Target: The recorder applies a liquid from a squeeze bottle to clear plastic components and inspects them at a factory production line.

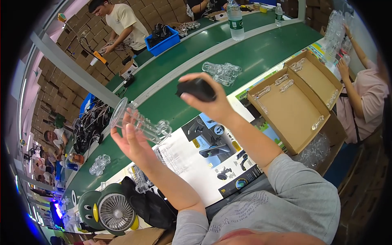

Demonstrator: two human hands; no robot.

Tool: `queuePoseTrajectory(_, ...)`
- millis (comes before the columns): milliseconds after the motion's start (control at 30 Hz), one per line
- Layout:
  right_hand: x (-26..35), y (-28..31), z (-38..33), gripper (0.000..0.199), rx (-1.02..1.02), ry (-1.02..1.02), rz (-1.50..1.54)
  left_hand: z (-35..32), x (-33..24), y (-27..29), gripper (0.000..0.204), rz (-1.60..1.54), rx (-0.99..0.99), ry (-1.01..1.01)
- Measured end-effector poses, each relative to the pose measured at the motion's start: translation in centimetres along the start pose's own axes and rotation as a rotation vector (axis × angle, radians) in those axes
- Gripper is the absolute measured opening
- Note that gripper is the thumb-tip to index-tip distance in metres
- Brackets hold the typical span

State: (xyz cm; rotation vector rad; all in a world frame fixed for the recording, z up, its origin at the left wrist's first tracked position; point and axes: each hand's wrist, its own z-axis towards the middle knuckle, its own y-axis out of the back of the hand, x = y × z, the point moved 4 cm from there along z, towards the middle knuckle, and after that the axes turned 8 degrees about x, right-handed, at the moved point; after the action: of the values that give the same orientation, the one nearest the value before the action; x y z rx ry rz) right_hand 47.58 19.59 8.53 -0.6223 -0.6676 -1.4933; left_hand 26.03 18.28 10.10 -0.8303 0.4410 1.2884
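Note:
My left hand [136, 145] is closed around a clear plastic part [118, 114] with a round, flat disc at one end and a knobbly stem at the other. Held up beside it, my right hand [218, 107] grips a smooth black rounded object [198, 89]; its exact kind does not show. Both hands are raised over a printed white sheet [190, 173] and the green table [179, 87]. Beyond my right hand, a heap of clear plastic parts [222, 72] lies on the green surface.
Open cardboard trays [292, 130] with small clear pieces stand at the right, near another person [361, 87]. A green fan [117, 212] and a black bag [149, 206] are at lower left. Across the table are a water bottle [235, 22] and a blue bin [163, 45].

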Motion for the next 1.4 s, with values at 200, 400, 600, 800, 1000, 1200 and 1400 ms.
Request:
queuePoseTrajectory(200, -5.9, -6.4, -2.6, 0.042, 0.452, 0.156, -0.542, 0.3, -0.8, 1.5, 0.044, -0.016, -0.063, -0.032)
queuePoseTrajectory(400, -11.4, -9.9, -6.6, 0.024, 0.672, 0.274, -0.707, 0.2, -1.1, 1.6, 0.045, -0.044, -0.037, -0.053)
queuePoseTrajectory(600, -11.9, -10.2, -7.2, 0.024, 0.764, 0.215, -0.760, 0.1, -1.3, 1.7, 0.052, -0.029, -0.025, -0.024)
queuePoseTrajectory(800, -10.4, -7.5, -4.2, 0.054, 0.512, -0.031, -0.467, -0.1, 0.0, -0.1, 0.058, 0.141, 0.050, 0.130)
queuePoseTrajectory(1000, -7.2, -6.3, -2.0, 0.083, 0.582, -0.202, 0.175, -0.1, 2.2, -2.2, 0.050, 0.613, 0.183, 0.086)
queuePoseTrajectory(1200, -7.9, -5.9, -1.1, 0.071, 0.311, -0.218, 0.567, -1.3, 3.9, -6.4, 0.050, 0.732, 0.322, 0.115)
queuePoseTrajectory(1400, -11.1, -0.1, 0.3, 0.050, -0.136, -0.453, 0.457, -1.2, 3.7, -4.8, 0.054, 0.688, 0.353, 0.036)
